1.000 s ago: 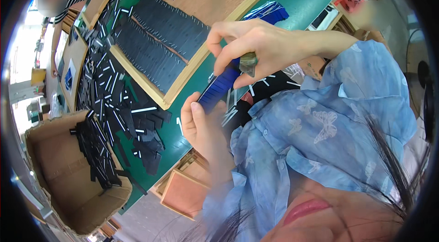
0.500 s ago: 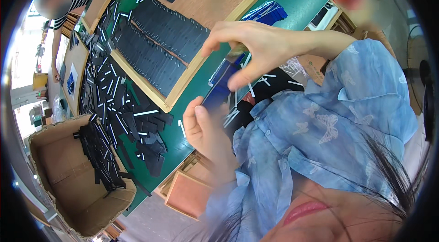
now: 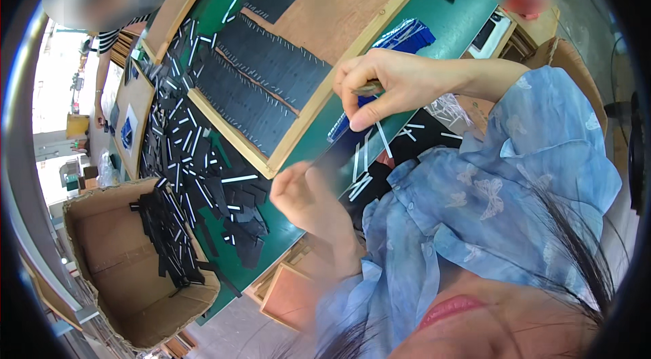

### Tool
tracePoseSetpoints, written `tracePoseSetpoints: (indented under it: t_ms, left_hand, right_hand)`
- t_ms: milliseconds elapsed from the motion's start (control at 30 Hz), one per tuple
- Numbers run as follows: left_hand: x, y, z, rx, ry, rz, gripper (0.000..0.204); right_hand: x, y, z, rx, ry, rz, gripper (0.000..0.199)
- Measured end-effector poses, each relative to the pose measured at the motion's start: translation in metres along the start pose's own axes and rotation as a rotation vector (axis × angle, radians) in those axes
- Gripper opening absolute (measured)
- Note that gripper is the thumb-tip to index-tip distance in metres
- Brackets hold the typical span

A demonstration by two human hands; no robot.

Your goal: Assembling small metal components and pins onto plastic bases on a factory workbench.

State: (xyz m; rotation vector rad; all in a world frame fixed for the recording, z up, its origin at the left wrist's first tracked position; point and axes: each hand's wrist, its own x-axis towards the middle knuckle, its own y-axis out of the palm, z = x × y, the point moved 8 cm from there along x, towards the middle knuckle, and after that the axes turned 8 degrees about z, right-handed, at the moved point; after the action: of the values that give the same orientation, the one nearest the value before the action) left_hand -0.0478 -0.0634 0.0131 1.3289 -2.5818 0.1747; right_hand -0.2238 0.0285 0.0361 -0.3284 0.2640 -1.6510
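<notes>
A dark blue, film-like piece stretches between my two hands, over the near edge of the table. My right hand pinches its upper end with thumb and fingers; a small brownish thing shows among those fingers, too little of it to name. Lower and to the left, my left hand is closed at the piece's other end, smeared by motion. Behind the hands lies a wooden-framed board bearing rows of dark sheets with short white strips along their edges. Loose white strips lie on dark cloth below my right hand.
A cardboard box with black strips stands at the lower left. Black and white scraps heap across the green table. A blue bundle lies beyond my right hand. Another person's striped sleeve shows at the upper left.
My right hand has closed its fingers from a wider spread and shifted slightly right and down. My left hand has moved down a little and blurred. The whole view has shifted.
</notes>
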Motion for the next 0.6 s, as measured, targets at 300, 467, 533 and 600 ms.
tracePoseSetpoints:
  t_ms: [300, 467, 533, 600]
  left_hand:
    - [0.02, 0.034, 0.057, -0.682, -0.539, 0.363, 0.031]
    - [0.022, 0.066, 0.053, -0.904, -0.579, 0.478, 0.051]
    - [0.019, 0.034, 0.046, -0.594, -0.393, 0.305, 0.052]
    - [0.017, 0.023, 0.047, -0.258, -0.228, 0.192, 0.053]
  right_hand:
    - [0.016, 0.004, 0.018, 0.243, -0.365, 0.042, 0.032]
    - [0.053, -0.067, -0.029, -0.11, -0.03, -0.096, 0.037]
    - [0.104, -0.117, -0.064, -0.543, 0.028, -0.16, 0.037]
    - [0.111, -0.158, -0.109, -0.837, 0.106, -0.209, 0.037]
